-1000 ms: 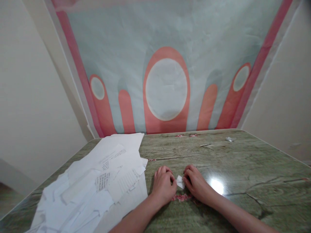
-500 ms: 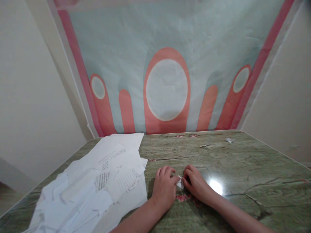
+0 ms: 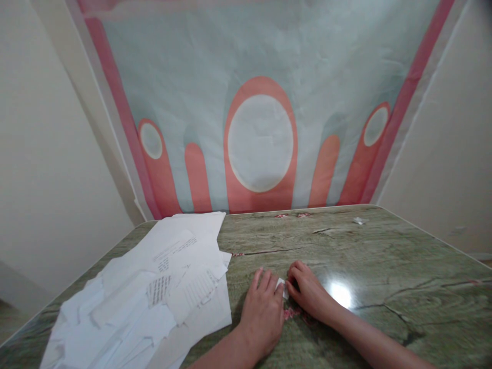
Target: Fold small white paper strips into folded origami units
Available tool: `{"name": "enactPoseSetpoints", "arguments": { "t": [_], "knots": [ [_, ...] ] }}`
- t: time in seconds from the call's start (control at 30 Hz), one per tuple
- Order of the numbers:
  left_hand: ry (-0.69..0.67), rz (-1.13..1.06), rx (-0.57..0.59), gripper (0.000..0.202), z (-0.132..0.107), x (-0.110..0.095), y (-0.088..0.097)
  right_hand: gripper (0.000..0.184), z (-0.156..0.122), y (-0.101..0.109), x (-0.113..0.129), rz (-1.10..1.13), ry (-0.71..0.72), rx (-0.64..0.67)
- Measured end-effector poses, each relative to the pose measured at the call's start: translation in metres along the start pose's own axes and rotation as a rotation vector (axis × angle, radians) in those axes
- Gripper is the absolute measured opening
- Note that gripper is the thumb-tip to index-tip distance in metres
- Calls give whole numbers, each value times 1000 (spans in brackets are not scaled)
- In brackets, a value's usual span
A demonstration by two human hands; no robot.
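Observation:
A small white piece of paper [image 3: 282, 288] lies between my two hands, just above the table surface or on it; which one I cannot tell. My left hand [image 3: 263, 310] rests fairly flat, fingers stretched forward, its inner fingertips touching the paper's left side. From the right, my right hand [image 3: 307, 291] curls its fingers in, thumb and forefinger at the paper's right edge. Part of the paper is hidden by the fingers. A wide heap of white paper sheets [image 3: 200, 225], some torn and printed, spreads left of my left hand.
The wood-patterned table [image 3: 384, 266] has a glossy top with a bright reflection. A crumpled white scrap [image 3: 360, 221] lies at its far right. Behind the far edge hangs a green and pink patterned sheet [image 3: 261, 56], with pale walls to either side.
My left hand has flattened, its fingers straightening out from a curled pinch at the paper. My right hand stays curled almost in place. The view has shifted slightly.

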State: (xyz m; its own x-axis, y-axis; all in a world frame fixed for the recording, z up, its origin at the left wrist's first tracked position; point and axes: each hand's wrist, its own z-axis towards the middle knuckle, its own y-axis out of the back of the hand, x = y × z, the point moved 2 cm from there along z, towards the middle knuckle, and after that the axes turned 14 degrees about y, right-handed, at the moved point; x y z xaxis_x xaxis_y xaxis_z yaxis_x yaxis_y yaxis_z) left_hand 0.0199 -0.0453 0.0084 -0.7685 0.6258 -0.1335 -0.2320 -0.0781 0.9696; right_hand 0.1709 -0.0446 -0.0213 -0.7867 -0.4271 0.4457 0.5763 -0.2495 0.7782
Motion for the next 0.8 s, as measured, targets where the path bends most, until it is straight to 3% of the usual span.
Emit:
{"name": "enactPoseSetpoints", "arguments": {
  "t": [0.3,0.8],
  "knots": [
    [-10,113,-55,39,-1,2,-2,7,-1,2,3,6,10,-6],
    [25,163,24,37,2,4,3,10,-5,4,-17,-104,-113,73]
  ]
}}
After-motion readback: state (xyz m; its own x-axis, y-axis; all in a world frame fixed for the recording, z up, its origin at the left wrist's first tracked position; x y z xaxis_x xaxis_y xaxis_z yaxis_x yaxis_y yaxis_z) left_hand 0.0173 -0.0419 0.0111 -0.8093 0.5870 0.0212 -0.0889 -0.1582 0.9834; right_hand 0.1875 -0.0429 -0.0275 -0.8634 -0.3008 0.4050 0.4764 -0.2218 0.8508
